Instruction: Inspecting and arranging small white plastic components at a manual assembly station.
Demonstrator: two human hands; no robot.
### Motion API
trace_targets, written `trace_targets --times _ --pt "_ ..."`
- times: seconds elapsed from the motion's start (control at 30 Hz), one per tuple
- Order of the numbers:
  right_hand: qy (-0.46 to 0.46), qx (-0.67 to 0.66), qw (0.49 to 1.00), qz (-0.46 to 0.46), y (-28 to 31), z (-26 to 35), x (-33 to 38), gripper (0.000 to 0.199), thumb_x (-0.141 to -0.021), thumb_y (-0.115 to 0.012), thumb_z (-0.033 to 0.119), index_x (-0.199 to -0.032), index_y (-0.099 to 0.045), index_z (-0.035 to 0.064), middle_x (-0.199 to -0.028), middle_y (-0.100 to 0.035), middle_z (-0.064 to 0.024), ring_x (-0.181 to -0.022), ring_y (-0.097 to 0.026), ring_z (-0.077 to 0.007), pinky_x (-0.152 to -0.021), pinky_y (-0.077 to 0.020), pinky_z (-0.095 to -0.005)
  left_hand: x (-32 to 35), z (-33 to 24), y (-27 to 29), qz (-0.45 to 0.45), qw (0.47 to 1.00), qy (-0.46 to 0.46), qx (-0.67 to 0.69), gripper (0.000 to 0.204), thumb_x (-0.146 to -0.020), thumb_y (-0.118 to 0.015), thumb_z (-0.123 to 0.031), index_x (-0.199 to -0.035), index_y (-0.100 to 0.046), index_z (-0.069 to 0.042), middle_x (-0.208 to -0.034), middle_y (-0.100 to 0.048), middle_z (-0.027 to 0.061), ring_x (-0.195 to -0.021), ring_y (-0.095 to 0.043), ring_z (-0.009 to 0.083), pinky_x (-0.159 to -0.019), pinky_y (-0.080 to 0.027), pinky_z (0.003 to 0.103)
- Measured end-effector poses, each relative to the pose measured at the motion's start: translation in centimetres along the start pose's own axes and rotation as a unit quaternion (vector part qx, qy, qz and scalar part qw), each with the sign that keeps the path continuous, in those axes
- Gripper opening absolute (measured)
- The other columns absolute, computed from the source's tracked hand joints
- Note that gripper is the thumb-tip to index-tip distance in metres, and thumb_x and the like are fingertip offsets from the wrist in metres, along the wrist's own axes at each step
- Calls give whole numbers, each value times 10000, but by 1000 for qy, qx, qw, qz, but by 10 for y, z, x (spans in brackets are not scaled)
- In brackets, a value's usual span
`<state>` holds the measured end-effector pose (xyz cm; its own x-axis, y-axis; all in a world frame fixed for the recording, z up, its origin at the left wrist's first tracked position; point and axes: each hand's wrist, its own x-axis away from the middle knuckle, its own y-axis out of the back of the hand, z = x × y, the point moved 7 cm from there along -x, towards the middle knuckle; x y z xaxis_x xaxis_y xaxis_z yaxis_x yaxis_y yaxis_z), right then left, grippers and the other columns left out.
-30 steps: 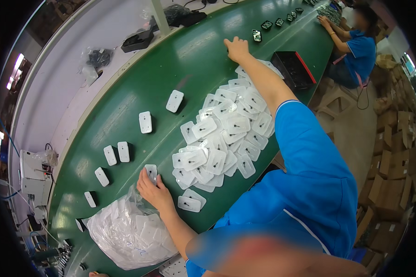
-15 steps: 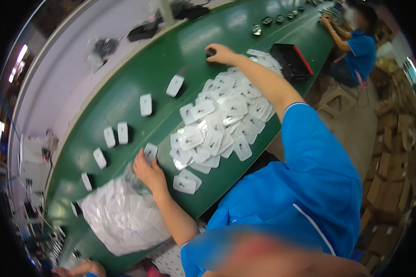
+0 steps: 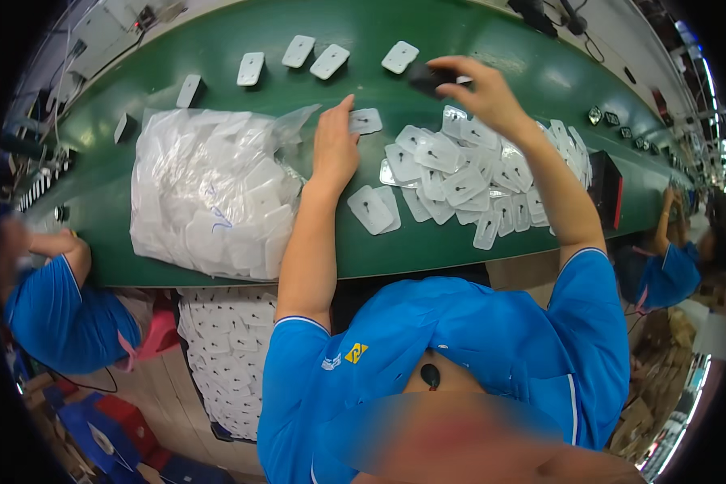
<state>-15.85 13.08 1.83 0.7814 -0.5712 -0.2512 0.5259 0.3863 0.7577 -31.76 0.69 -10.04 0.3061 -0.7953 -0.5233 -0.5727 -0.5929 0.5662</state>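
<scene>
My left hand [image 3: 335,149] rests on the green table beside a large clear bag [image 3: 214,198] packed with white plastic pieces. A flat translucent white cover [image 3: 366,121] is between its thumb and fingers. Farther right, my right hand [image 3: 488,95] grips a small black box [image 3: 429,79] above the table, thumb and fingers around one end. Right below that forearm spreads a loose heap of the same white covers [image 3: 460,173], each with a small dark mark. Two overlapping covers [image 3: 371,210] lie apart at its left.
Several dark boxes with white tops, one a white-topped box [image 3: 400,57], stand along the table's far side. A black tray with a red edge [image 3: 607,189] is at the right. Co-workers in blue sit left [image 3: 64,306] and right [image 3: 669,274]. A container of white pieces [image 3: 226,355] stands below the table.
The view has turned to the right. My right hand has brought the black box back leftward, closer to the white-topped boxes. The left hand stays by the bag with its cover.
</scene>
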Motion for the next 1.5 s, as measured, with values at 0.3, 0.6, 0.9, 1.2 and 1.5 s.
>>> trace_targets --times 0.3,0.6,0.9,1.2,1.5 --pt "110 51 987 108 -99 13 -28 375 -724 -623 -26 -1080 -600 88 -969 -622 -52 -859 -568 -204 -780 -465 -300 -10 13 15 -70 988 107 83 397 -745 -477 53 -1119 -573 -39 -1035 -629 113 -895 -591 263 -799 -462 327" --pt "123 98 974 161 -114 16 -30 305 -717 -628 10 -1010 -613 91 -923 -645 -14 -871 -567 -203 -777 -474 -306 -6 16 21 -30 974 192 113 325 -738 -459 64 -972 -664 -30 -887 -673 89 -793 -612 233 -726 -473 306" --pt "162 102 975 117 -116 12 -22 314 -711 -611 -11 -1003 -613 102 -973 -640 19 -879 -563 -185 -763 -480 -287 -5 5 26 8 978 200 60 332 -761 -449 50 -980 -679 -45 -945 -691 50 -788 -622 208 -716 -479 277" --pt "187 189 963 40 -120 26 -11 270 -733 -584 7 -977 -610 119 -992 -628 53 -870 -555 -169 -727 -480 -263 -5 -4 29 7 989 144 -45 320 -783 -459 -4 -988 -688 -94 -1012 -683 -11 -842 -640 231 -733 -487 291" --pt "164 64 984 30 -112 11 -15 170 -790 -554 104 -938 -636 114 -931 -651 3 -813 -568 -201 -707 -474 -287 -6 -11 25 3 995 73 -65 335 -721 -572 8 -1035 -646 -83 -1022 -666 37 -878 -622 256 -749 -481 318"
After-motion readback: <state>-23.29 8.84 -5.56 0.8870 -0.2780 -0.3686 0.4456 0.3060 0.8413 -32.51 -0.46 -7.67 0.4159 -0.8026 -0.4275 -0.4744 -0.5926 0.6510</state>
